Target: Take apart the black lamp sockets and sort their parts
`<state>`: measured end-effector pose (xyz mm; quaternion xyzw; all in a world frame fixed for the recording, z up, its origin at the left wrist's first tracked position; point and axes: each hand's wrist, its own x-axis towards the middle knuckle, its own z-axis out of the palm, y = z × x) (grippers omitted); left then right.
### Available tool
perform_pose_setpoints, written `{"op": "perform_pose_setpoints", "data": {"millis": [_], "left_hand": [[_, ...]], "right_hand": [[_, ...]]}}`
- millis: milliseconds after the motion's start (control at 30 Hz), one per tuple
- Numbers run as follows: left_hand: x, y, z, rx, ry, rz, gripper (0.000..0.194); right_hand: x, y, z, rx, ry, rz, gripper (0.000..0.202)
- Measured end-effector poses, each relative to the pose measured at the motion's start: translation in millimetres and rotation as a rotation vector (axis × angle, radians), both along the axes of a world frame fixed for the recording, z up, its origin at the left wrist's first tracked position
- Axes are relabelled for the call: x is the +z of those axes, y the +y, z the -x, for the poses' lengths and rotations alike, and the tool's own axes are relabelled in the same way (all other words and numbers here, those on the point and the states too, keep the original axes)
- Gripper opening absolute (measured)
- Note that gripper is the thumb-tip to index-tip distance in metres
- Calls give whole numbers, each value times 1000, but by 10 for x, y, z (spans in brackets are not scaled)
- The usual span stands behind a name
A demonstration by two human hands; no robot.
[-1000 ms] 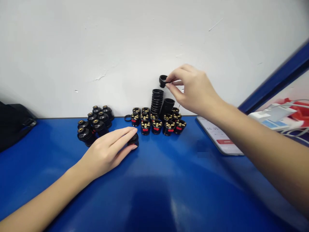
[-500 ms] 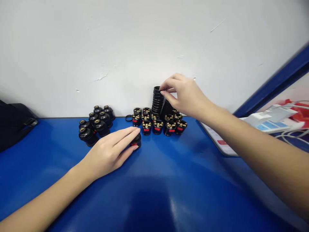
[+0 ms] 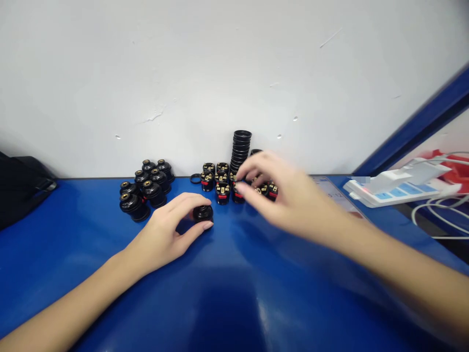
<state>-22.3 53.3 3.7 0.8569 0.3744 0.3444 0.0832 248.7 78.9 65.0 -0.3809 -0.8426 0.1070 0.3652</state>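
Note:
My left hand point(image 3: 172, 225) rests on the table with thumb and fingers around a black lamp socket point(image 3: 202, 213), which stands on the tabletop. My right hand point(image 3: 280, 188), blurred by motion, is in front of the group of socket cores point(image 3: 222, 193) with brass contacts and red tabs. Its fingers are bent, and whether anything is between them cannot be made out. Behind that hand rises a tall stack of black rings point(image 3: 241, 149). A second, lower stack point(image 3: 257, 152) is mostly hidden by the hand.
Several black lamp sockets with brass-threaded tops point(image 3: 154, 193) stand at the left. A single black ring point(image 3: 195, 179) lies by the wall. A phone-like screen point(image 3: 339, 195) and a white power strip point(image 3: 399, 190) with cables are at the right. A black bag point(image 3: 25, 188) sits far left.
My right hand has come down and toward me from the top of the ring stack. My left hand stays in place; its fingers have arched, showing more of the socket.

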Motion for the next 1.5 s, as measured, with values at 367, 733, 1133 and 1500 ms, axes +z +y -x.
{"op": "perform_pose_setpoints", "data": {"millis": [367, 733, 1133, 1500], "left_hand": [[37, -215, -234, -133, -468, 685, 26], [-40, -320, -251, -132, 105, 308, 21], [-66, -344, -265, -146, 73, 340, 17], [-106, -326, -242, -175, 106, 285, 25]], "right_hand": [[-602, -641, 138, 56, 277, 749, 43], [-658, -595, 70, 211, 398, 964, 45], [-761, -585, -1, 318, 307, 588, 46], [-680, -651, -14, 234, 242, 650, 46]]}}
